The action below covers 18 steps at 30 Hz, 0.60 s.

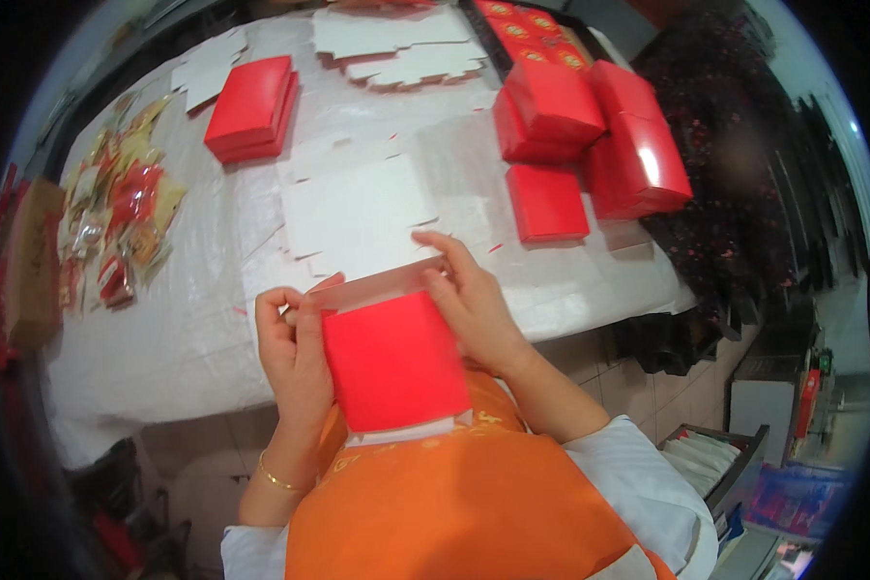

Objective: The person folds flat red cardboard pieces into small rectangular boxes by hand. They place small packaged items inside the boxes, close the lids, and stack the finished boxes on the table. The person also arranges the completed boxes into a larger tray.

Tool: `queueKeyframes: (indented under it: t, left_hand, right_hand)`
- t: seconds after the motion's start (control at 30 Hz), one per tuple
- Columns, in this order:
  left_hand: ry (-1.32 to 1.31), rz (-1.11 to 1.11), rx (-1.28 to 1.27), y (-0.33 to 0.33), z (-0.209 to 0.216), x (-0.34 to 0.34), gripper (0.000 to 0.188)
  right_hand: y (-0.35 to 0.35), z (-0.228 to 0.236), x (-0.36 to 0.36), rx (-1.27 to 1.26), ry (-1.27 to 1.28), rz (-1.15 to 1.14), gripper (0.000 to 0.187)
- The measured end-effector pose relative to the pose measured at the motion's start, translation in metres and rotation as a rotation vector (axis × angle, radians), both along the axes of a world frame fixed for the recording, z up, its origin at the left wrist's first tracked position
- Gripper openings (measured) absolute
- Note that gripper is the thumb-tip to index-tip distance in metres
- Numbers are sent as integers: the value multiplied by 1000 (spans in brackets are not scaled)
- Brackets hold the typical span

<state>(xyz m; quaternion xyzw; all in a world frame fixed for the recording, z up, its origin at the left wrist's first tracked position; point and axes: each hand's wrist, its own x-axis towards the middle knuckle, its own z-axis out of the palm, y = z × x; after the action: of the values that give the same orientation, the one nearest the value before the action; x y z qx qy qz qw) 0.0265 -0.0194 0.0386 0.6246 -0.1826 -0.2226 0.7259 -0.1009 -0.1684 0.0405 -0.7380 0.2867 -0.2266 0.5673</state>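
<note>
Head view, left fingers (309,331) and right fingers (454,255) gripping red carton (394,365) near far corners, white tabletop (203,338) spreading leftward.

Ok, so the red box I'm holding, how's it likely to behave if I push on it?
The red box is probably light for its size, since its pale far wall looks like thin card. It may flex rather than stay stiff, as a white flap sticks out at the near end. Its smooth red face could feel slightly slippery.
</note>
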Motion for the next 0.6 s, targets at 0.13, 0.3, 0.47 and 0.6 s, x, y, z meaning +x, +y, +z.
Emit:
queueKeyframes:
  t: [0.13,0.3,0.47,0.6]
  left_hand:
    - [-70,-90,40,6,3,5,29]
    - [-265,-229,190,23,9,16,41]
    - [-387,-356,254,26,31,28,35]
    - [-410,-393,280,27,40,33,24]
  right_hand:
    - [-1,-17,0,6,-77,79,22]
    - [-4,-5,-4,-124,-78,130,27]
    - [-5,3,-8,-161,-67,127,29]
    - [-6,13,-9,-111,-52,118,27]
